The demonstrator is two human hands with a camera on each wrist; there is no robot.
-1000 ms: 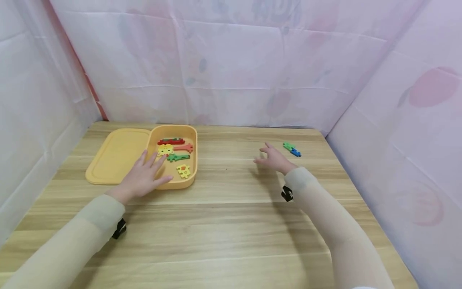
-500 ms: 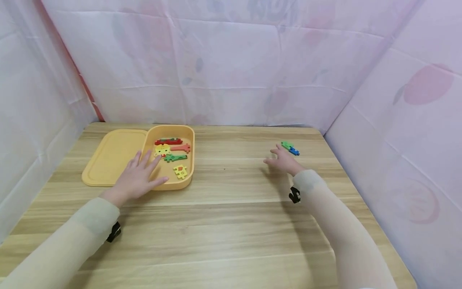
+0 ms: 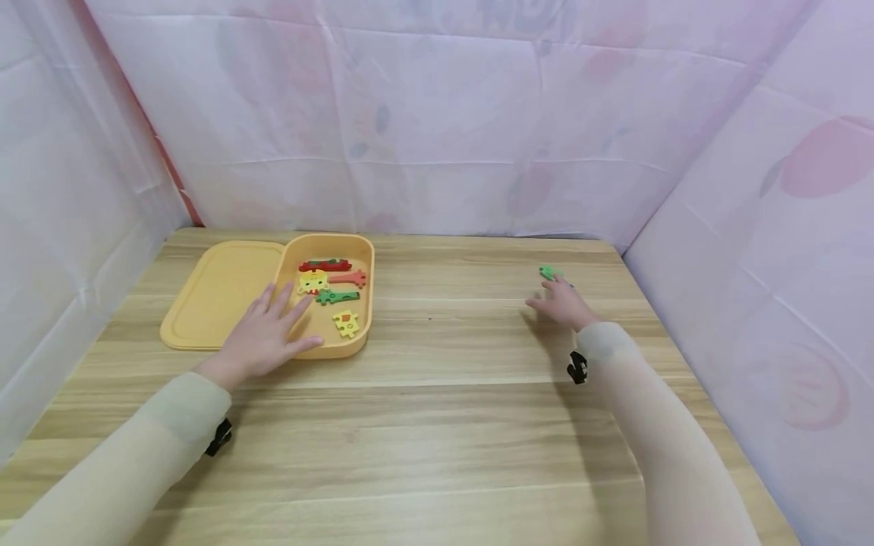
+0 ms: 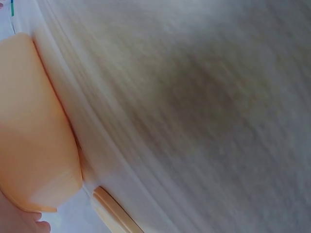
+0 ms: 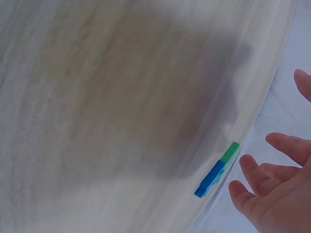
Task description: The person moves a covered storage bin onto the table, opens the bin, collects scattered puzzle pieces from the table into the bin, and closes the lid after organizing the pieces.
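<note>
Piece: green-and-blue piece [image 5: 216,170] lies flat on the table [image 3: 437,425] near its far right edge, just past the fingertips of the right hand [image 3: 563,305]; whether they touch it I cannot tell
Right hand: fingers spread and loosely bent, holding nothing
Left hand: left hand [image 3: 262,340] rests flat, fingers straight, on the near rim of the box [image 3: 362,254]; lid [image 3: 212,299] beside it
Head view: shows red, yellow and green pieces in the box; only the piece's green end shows past the fingers
Right wrist view: shows the piece's blue half and the gap to the fingers [image 5: 252,172]
Left wrist view: blurred; box wall only
Writing: none readable
</note>
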